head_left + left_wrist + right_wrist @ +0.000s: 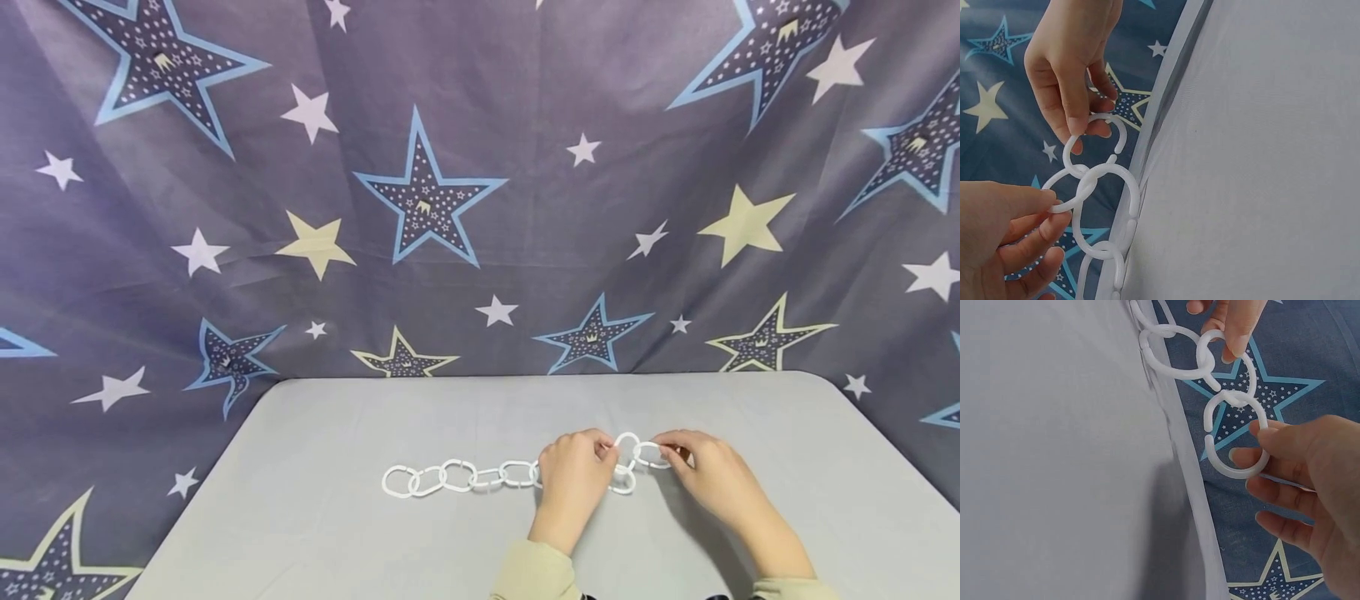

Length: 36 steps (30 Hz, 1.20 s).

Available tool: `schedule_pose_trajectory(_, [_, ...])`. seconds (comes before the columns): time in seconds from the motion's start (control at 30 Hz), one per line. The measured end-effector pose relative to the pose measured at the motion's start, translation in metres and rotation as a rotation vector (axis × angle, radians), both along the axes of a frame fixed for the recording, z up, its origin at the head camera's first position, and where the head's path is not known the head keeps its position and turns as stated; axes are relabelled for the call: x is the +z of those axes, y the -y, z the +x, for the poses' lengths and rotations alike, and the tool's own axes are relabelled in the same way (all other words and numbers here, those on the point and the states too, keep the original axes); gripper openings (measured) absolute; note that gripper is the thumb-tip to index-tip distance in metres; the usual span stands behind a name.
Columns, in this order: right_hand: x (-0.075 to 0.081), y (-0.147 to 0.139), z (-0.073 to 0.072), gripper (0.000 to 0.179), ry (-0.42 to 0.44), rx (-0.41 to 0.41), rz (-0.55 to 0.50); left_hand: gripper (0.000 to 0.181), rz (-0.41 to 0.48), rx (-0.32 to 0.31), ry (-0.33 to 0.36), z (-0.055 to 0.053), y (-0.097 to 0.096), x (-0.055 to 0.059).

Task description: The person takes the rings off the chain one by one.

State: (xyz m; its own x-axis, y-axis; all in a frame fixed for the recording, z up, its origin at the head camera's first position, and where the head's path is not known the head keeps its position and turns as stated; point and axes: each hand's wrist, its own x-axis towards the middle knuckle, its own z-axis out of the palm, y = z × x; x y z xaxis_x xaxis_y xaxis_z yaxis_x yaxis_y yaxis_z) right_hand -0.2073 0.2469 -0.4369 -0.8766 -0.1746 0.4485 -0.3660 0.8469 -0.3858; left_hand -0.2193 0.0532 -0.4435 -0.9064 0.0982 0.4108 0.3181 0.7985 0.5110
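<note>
A chain of several white plastic links (457,462), each a ring with a small slit, lies across the grey table from the left towards my hands. My left hand (573,475) pinches one link (1252,372) near the chain's right end between thumb and fingertips. With thumb and index finger, my right hand (712,475) holds the end link (1238,473) by its outer side. These two links hook through each other, and the slit of the end link faces away from the right hand. In the head view the left hand covers part of the chain.
The grey tabletop (322,533) has rounded far corners. Behind it hangs a dark star-patterned cloth (525,233). Beige sleeves (536,571) show at the front edge of the view.
</note>
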Motion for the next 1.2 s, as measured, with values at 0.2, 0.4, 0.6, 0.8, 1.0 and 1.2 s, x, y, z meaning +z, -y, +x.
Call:
schedule_pose_trajectory(0.2, [-0.0007,-0.0004,-0.0004,0.014,0.013,-0.006,-0.012,0.005,0.004,0.003,0.007,0.0001,-0.0002,0.0012])
schedule_pose_trajectory(0.4, [-0.0026,-0.0034,-0.0008,0.016,-0.052,0.003,0.002,0.004,0.003,0.001,0.004,-0.0002,-0.002,0.0014])
schedule_pose_trajectory(0.6, [-0.0034,-0.004,-0.0005,0.017,-0.079,-0.011,0.019,0.005,-0.022,0.021,0.009,-0.0003,-0.0026,0.0005])
schedule_pose_trajectory(0.8, [-0.0044,-0.0009,-0.0009,0.014,-0.066,-0.035,0.015,0.005,-0.005,0.024,0.038,-0.0003,-0.0003,0.0009])
schedule_pose_trajectory(1.0, [-0.0024,0.0007,0.0002,0.015,-0.059,-0.049,0.005,0.006,0.007,0.03,0.035,-0.0014,-0.0002,0.0009])
schedule_pose_trajectory(1.2, [-0.0021,0.002,-0.0002,0.013,-0.046,-0.052,-0.002,0.006,0.015,0.037,0.041,-0.0023,0.0005,0.0003])
